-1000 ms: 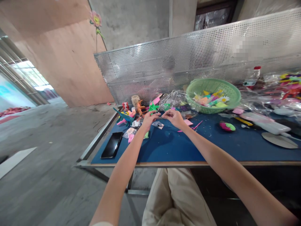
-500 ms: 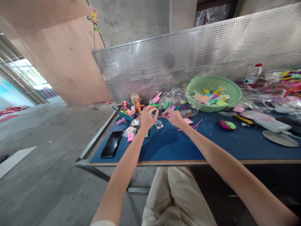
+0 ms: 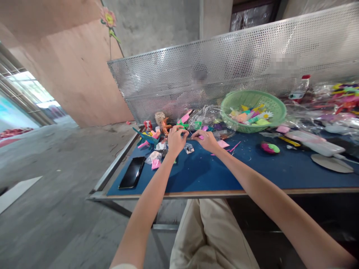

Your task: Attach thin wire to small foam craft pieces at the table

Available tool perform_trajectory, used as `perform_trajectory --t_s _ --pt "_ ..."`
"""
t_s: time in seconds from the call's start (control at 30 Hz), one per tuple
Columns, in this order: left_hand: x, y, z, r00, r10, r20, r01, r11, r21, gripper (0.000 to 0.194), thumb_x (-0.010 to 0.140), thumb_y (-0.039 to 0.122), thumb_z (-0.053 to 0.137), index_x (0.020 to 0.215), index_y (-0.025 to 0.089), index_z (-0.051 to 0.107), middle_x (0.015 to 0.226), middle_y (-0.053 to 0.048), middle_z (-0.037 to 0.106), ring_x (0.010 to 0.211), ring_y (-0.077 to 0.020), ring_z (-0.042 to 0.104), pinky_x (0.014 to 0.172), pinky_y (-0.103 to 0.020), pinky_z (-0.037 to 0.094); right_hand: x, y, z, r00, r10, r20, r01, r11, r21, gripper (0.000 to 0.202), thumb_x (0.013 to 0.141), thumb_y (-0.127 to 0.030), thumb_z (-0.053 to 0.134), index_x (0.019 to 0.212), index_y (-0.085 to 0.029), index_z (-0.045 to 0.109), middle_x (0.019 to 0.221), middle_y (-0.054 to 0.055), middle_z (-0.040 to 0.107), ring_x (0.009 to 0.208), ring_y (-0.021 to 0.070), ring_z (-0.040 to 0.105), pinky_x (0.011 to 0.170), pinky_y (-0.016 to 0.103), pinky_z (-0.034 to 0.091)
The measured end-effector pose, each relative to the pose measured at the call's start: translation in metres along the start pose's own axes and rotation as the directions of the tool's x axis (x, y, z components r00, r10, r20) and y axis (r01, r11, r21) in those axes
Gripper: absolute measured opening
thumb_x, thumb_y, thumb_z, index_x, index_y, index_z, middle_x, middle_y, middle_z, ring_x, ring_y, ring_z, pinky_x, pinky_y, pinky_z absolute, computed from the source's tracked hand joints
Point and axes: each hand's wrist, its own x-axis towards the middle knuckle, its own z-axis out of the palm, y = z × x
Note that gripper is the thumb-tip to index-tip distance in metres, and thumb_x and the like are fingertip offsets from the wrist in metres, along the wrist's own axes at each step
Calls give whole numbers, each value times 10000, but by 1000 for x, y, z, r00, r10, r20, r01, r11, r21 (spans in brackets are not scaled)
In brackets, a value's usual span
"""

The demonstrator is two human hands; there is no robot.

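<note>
Two bare hands were held close together above the far left part of the blue table (image 3: 252, 175). The left hand (image 3: 176, 139) was curled, its fingertips pressed together on something small and green that could barely be made out. The right hand (image 3: 206, 139) was pinched on a small pink piece (image 3: 201, 137), of which only a sliver showed between the fingers. A thin dark strand seemed to run between the two hands, but it was too fine to be identified.

A small clear packet (image 3: 189, 148) lay on the table just below the hands. A black phone (image 3: 132, 177) lay near the left edge, well apart from them. Coloured foam figures (image 3: 148, 137) were crowded behind the left hand, partly hidden by it. A green basket (image 3: 254, 111) of bright pieces stood further right, against the perforated metal screen (image 3: 224, 71). Behind the screen only blurred shapes were seen. Crumpled clear bags (image 3: 209, 118) covered what lay beneath them, and the table's right end was cut off.
</note>
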Motion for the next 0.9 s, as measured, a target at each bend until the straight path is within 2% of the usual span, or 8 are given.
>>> perform_trajectory --t_s 0.17,0.47,0.7,0.9 --pt "-6 7 -1 996 72 -51 -65 988 138 208 999 368 542 964 237 700 1181 -65 687 1114 -247 589 936 -392 412 1 -2 1 996 83 -32 -81 996 44 115 905 -297 657 854 -229 734 869 29 781 822 216 744 766 330 555" --pt "-7 12 0 990 136 -24 -130 976 178 263 1049 360 423 1046 231 652 1081 -66 744 1045 -226 639 905 -384 361 3 -5 4 982 183 -54 -174 975 140 153 852 -360 707 808 -214 721 826 46 774 803 230 748 762 352 577" --pt "-7 8 4 984 158 -85 -138 969 203 248 1046 351 428 1021 222 638 1045 -69 753 997 -232 644 881 -386 358 4 -8 3 969 229 -98 -203 953 226 205 806 -417 742 786 -216 707 809 53 768 793 231 746 788 380 599" --pt "-9 14 5 964 247 -96 -218 945 243 268 1052 330 405 1005 226 647 1009 -74 762 965 -233 642 871 -392 349 6 -7 4 941 301 -153 -254 930 266 240 751 -431 766 761 -202 695 761 61 755 735 243 737 710 371 590"
